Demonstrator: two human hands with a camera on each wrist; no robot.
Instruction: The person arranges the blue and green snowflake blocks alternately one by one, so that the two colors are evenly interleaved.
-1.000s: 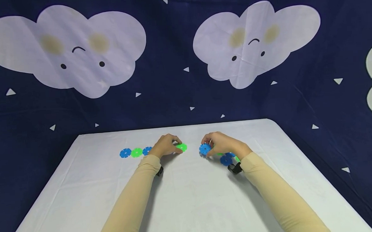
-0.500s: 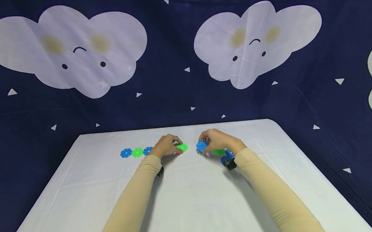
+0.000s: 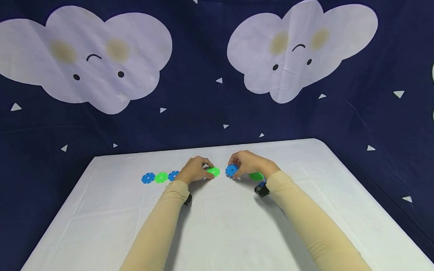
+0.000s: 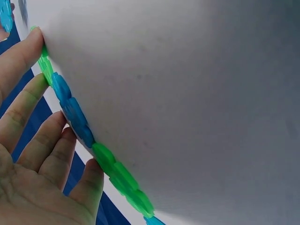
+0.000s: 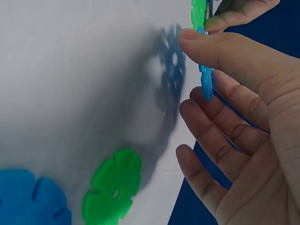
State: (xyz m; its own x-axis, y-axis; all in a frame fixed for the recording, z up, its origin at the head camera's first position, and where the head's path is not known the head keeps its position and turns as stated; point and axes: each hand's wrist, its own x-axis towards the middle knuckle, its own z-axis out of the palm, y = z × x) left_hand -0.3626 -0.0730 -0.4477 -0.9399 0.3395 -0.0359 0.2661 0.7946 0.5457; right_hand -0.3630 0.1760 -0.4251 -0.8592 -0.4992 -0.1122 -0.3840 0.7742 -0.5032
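My left hand [image 3: 194, 170] is at the right end of a row of flat notched discs, like interlocking toy pieces. Its thumb and index finger hold a green disc [image 3: 213, 172] by the edges on the table. In the left wrist view, blue discs [image 4: 72, 112] and another green disc [image 4: 124, 180] continue the row beside the other fingers. My right hand [image 3: 250, 163] pinches a blue disc [image 3: 232, 170] between thumb and fingers. That disc is raised above the table, tilted, a small gap to the right of the green one; its shadow shows in the right wrist view.
A loose green disc [image 3: 256, 176] lies under my right wrist, with a blue disc [image 5: 30, 199] near it. The row's left end has a blue disc [image 3: 148, 178] and a green disc [image 3: 161, 177]. A dark cloud-print cloth hangs behind the white table [image 3: 221, 232].
My right hand has moved left with the blue disc, closing much of the gap to the green one. The right forearm now covers more loose discs. The left hand stays in place.
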